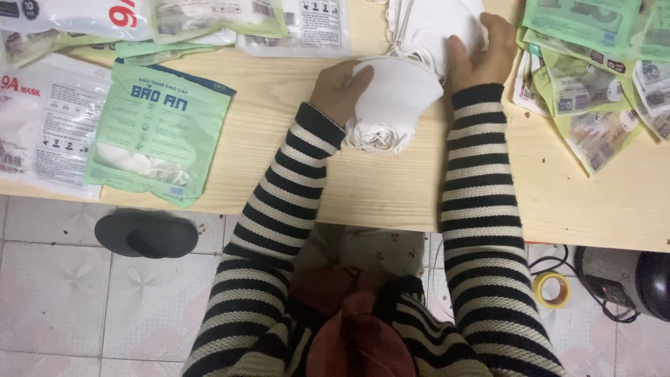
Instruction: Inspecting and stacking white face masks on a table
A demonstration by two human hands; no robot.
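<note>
Fingers (356,77) gripping soft, folded white masks (394,98)

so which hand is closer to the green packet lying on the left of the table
Left. The left hand holds the stack of white masks just right of the green packet; the right hand is farther right, beyond the stack.
</note>
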